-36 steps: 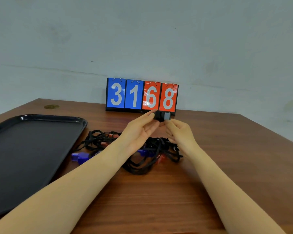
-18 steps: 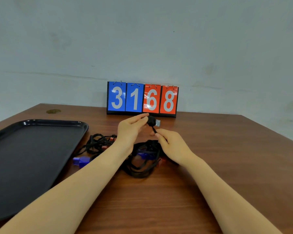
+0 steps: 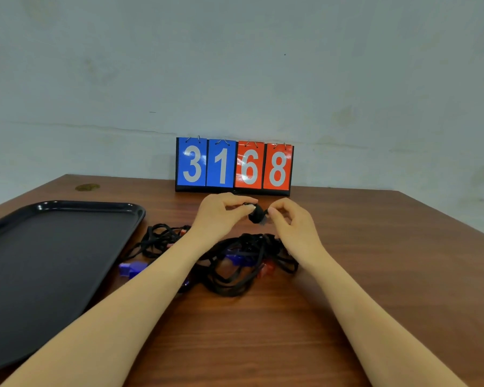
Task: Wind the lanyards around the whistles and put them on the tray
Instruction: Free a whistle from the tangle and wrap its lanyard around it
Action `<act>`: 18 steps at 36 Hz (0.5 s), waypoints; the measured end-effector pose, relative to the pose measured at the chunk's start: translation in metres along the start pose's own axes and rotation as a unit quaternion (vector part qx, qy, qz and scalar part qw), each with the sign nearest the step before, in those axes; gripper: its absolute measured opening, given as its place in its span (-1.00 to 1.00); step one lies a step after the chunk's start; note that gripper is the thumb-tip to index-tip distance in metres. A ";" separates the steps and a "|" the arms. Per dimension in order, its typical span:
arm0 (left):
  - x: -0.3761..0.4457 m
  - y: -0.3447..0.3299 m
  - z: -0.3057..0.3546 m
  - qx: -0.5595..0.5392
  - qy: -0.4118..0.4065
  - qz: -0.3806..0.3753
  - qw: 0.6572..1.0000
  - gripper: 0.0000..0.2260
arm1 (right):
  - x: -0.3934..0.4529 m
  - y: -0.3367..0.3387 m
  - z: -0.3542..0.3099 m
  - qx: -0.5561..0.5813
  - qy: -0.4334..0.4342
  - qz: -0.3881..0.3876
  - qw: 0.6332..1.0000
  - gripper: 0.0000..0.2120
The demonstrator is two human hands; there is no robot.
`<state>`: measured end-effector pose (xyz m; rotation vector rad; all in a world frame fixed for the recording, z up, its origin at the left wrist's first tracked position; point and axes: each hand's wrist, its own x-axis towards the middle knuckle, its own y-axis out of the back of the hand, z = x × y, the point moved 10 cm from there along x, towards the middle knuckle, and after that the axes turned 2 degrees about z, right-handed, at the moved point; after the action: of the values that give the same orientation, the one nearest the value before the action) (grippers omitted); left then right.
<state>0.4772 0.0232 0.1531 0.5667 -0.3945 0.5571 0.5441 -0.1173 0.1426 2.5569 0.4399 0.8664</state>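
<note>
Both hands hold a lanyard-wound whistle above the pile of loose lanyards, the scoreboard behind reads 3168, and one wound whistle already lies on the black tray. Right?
Not quite. The head view shows no whistle on the black tray. The rest stands: the left hand and right hand hold the wound whistle above the pile of loose lanyards, and the scoreboard reads 3168.

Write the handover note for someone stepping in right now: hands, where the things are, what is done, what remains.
Left hand pinches the wrapped whistle, held above the table. Right hand pinches the lanyard's end beside it.
The black tray at left holds nothing yet.
A tangle of black lanyards with blue and red whistles lies under the hands; one blue whistle lies near the tray.
Done: first whistle nearly wound.
Left: finish it, tray it, then wind the rest.
</note>
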 end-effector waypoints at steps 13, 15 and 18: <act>-0.014 -0.030 0.011 -0.086 0.010 -0.058 0.995 -0.63 | -0.005 0.004 0.022 0.257 -0.155 0.020 0.954 -0.82; -0.013 -0.029 0.012 -0.062 -0.008 -0.059 0.996 -0.63 | -0.007 -0.002 0.025 0.321 -0.183 0.007 0.929 -0.81; -0.012 -0.025 0.009 -0.061 -0.009 -0.056 0.997 -0.74 | -0.010 -0.012 0.026 0.425 -0.237 -0.013 0.873 -0.79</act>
<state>0.4810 -0.0041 0.1447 0.4729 -0.4077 0.4177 0.5507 -0.1183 0.1135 3.3871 0.8243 -0.0564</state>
